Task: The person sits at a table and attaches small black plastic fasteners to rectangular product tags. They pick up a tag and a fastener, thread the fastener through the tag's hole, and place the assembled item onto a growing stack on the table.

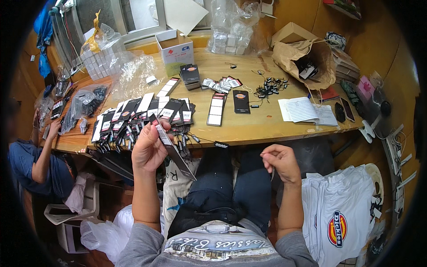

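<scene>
Raised in front of the table's edge, my left hand (149, 151) pinches a black hang tag (180, 161), which tilts down toward my lap. A thin cord runs from near it to a small black plastic tab (221, 144), hanging between my hands. My right hand (282, 163) is over my right thigh, fingertips pressed together; what they hold, if anything, is too small to make out. A heap of hang tags with cords (153, 111) lies beyond my left hand. Farther right lie a black tag (241, 102), a white-panelled tag strip (216, 109) and a tangle of black corded tabs (270, 87).
A stack of black tags (190, 75) stands by a white carton (175, 53). A brown paper bag (302, 58), an open notebook (302, 110) and a phone (347, 109) are on the right. White printed garments (340, 209) lie at lower right. Another person (42, 164) sits at far left.
</scene>
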Available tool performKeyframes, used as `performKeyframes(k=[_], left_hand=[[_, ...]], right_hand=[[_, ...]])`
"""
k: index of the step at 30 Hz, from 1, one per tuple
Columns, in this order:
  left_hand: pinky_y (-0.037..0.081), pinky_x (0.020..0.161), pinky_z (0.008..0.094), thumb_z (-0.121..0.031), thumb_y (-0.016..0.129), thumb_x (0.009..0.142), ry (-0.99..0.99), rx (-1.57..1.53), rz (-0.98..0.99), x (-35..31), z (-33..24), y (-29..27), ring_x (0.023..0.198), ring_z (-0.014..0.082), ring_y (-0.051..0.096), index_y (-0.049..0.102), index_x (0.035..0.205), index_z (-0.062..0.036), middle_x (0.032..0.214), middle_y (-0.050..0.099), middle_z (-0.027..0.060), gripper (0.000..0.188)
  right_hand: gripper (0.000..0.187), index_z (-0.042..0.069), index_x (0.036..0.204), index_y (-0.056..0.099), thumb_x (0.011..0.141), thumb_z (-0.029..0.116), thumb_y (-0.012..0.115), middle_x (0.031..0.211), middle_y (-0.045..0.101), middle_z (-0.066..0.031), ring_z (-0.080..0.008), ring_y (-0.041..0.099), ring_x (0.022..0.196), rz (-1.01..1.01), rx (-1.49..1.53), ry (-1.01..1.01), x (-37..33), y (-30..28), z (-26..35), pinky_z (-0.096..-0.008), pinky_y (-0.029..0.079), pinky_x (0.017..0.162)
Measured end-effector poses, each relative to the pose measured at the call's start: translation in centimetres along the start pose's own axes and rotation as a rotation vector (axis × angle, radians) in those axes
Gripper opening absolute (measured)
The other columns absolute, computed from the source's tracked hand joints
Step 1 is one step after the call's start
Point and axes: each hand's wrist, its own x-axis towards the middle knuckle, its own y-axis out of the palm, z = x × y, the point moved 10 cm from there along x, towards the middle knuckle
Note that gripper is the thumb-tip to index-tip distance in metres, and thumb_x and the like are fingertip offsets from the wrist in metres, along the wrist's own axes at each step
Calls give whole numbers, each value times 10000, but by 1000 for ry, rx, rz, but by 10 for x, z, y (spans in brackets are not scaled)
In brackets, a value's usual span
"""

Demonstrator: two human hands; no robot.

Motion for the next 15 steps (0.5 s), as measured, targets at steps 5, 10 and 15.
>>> performKeyframes(k=[5, 10, 15], left_hand=[[513, 631, 290, -120, 507, 797, -34, 11, -53, -12, 8, -12, 752, 230, 593, 463, 932, 68, 841, 555, 145, 235], [500, 647, 300, -133, 528, 785, -112, 36, -90, -21, 25, -19, 740, 238, 593, 481, 927, 70, 823, 566, 151, 252], [498, 630, 280, -131, 556, 767, -208, 218, -221, -36, 56, -39, 724, 222, 592, 483, 880, 76, 821, 563, 161, 247]], right_hand=[[74, -25, 744, 546, 712, 27, 588, 601, 537, -76, -104, 492, 475, -194, 209, -162, -8, -38, 9, -189, 403, 417], [75, 27, 762, 542, 733, 75, 592, 702, 550, -73, -143, 523, 574, -119, 557, -399, -5, -42, 23, -235, 434, 526], [101, 59, 830, 535, 762, 127, 566, 832, 551, -21, -139, 516, 782, -44, 989, -431, -1, -32, 31, -337, 398, 751]])
